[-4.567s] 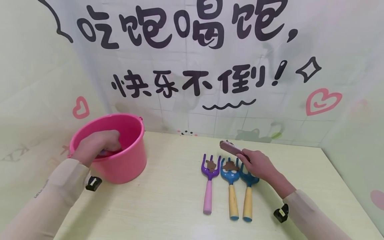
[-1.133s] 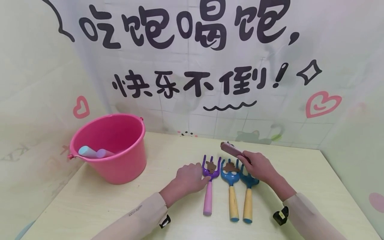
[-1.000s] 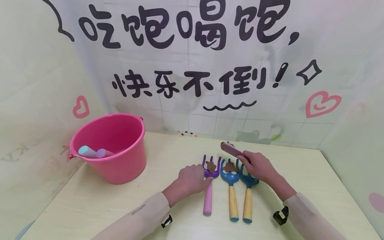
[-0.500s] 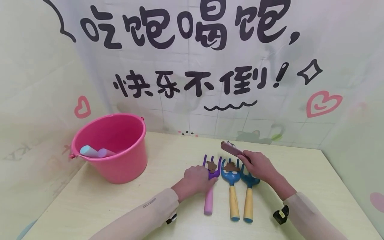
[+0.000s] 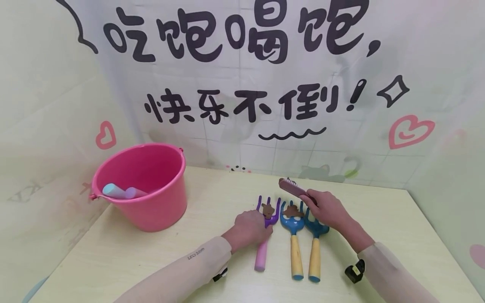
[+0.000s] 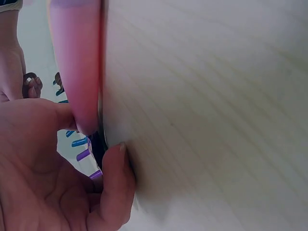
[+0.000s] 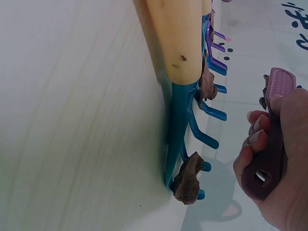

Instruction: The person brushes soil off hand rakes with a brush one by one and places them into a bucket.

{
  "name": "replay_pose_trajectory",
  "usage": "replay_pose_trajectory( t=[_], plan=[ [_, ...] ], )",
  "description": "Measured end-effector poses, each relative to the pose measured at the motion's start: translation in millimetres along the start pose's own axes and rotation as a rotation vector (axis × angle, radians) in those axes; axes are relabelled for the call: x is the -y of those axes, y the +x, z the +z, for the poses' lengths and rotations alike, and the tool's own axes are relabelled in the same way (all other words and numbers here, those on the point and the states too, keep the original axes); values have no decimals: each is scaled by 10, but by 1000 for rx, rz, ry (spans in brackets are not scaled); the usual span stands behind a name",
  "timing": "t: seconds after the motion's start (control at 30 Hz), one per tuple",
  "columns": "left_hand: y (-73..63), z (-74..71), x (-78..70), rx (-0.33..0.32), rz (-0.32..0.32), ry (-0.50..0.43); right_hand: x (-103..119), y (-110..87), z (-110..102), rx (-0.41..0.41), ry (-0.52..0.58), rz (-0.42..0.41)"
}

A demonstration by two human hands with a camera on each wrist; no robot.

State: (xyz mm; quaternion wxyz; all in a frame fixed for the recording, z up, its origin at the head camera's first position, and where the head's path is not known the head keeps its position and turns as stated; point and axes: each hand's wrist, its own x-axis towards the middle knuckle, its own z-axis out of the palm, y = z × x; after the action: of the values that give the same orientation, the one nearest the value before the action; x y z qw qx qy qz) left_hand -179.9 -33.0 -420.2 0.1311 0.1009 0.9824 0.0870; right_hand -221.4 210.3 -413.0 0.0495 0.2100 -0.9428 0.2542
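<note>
Three toy hand forks lie side by side on the pale wood-grain table [image 5: 223, 191], tines to the far side. The leftmost, the purple fork [image 5: 271, 220], has glossy tines and a smooth, round pink handle. The left hand [image 5: 248, 227] is mostly closed, its thumb and curled fingers pinching this fork around the neck, low at the tabletop.

The right hand [image 5: 329, 208] is wrapped firmly round the brush [image 5: 291, 188], raised above the table near the blue forks. Brush: mauve, pale short bristles, dotted back, hanging hole in the grip.

The middle blue fork [image 5: 293, 225] and the right blue fork [image 5: 317, 229] are glossy, with cylindrical yellow handles; dark specks on the right one. Rough, irregular brown lumps [image 7: 187, 180] sit on all three fork heads.

Left, well apart: a smooth pink bucket [image 5: 163, 210], flared rim, with a light blue rod [image 5: 113, 191] and a lilac rod [image 5: 134, 193] leaning inside.
</note>
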Motion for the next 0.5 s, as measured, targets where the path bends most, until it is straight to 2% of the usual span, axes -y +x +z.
replay_pose_trajectory(
  t=[0.2,0.5],
  plan=[
    [21,-9,11,-12,-5,-8,-9,0,15,-6,-4,2],
    [53,6,21,-13,-49,-7,-31,-4,26,-20,-8,-6]
  ],
)
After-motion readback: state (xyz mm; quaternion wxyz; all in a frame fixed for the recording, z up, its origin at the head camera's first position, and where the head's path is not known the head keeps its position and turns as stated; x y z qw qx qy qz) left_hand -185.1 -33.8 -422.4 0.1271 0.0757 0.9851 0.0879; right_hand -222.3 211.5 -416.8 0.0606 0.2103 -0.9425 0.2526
